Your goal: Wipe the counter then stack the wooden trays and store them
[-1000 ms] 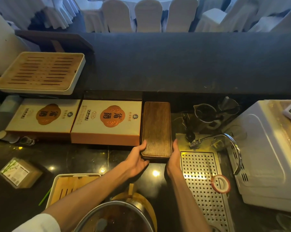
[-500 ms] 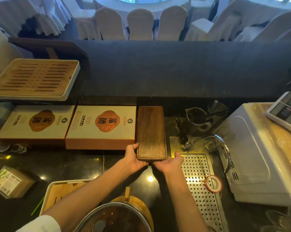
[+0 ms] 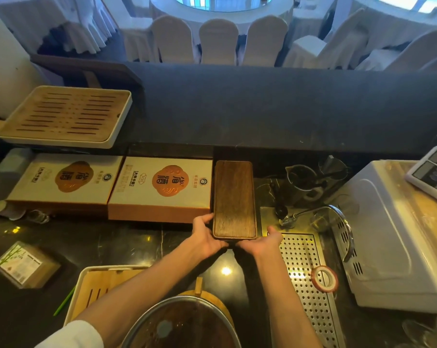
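On the black counter, between box and drainer: dark narrow wooden tray [image 3: 234,199] at its near end.

Left to right: cream-and-orange gift box [image 3: 162,187], printed with Chinese characters too small to make out; left hand [image 3: 207,236] clasping the tray's near left corner; right hand [image 3: 263,243] cupping under the near right corner; perforated steel drain board [image 3: 310,285]. Probably stiff, light, smooth-edged; best gripped by both long sides.
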A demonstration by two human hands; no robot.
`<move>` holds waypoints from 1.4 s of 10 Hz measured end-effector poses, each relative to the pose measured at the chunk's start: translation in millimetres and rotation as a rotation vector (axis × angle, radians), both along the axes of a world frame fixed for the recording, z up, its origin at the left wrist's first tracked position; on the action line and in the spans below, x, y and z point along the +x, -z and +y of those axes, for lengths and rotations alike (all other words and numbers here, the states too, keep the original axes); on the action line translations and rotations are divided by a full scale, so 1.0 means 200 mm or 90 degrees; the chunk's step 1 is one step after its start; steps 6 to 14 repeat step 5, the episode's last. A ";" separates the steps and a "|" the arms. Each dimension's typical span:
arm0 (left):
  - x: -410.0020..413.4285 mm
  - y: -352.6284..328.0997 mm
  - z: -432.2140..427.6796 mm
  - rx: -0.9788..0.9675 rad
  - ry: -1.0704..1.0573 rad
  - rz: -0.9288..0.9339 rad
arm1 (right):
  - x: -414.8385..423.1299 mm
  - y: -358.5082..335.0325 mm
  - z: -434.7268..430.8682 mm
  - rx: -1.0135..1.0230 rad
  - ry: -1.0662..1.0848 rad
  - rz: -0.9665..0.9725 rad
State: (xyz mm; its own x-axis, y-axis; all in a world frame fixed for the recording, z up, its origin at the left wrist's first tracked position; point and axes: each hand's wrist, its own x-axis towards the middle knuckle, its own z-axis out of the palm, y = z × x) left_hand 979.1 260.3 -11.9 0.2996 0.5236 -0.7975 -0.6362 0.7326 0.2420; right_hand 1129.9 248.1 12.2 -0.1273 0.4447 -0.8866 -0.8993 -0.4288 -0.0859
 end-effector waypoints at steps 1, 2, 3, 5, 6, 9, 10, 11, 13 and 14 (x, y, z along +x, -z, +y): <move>-0.03 -0.05 -0.02 0.010 0.082 0.028 | 0.01 -0.01 -0.04 0.038 -0.037 -0.031; -0.05 -0.08 -0.07 0.066 0.214 0.087 | 0.02 0.00 -0.11 0.105 -0.192 -0.131; -0.06 -0.09 -0.13 0.144 0.362 0.238 | -0.01 0.00 -0.20 0.210 -0.398 -0.458; -0.06 -0.22 -0.17 0.327 0.564 0.473 | 0.01 0.07 -0.28 0.364 -0.789 -0.904; -0.06 -0.22 -0.17 0.327 0.564 0.473 | 0.01 0.07 -0.28 0.364 -0.789 -0.904; -0.06 -0.22 -0.17 0.327 0.564 0.473 | 0.01 0.07 -0.28 0.364 -0.789 -0.904; -0.06 -0.22 -0.17 0.327 0.564 0.473 | 0.01 0.07 -0.28 0.364 -0.789 -0.904; -0.06 -0.22 -0.17 0.327 0.564 0.473 | 0.01 0.07 -0.28 0.364 -0.789 -0.904; -0.06 -0.22 -0.17 0.327 0.564 0.473 | 0.01 0.07 -0.28 0.364 -0.789 -0.904; -0.06 -0.22 -0.17 0.327 0.564 0.473 | 0.01 0.07 -0.28 0.364 -0.789 -0.904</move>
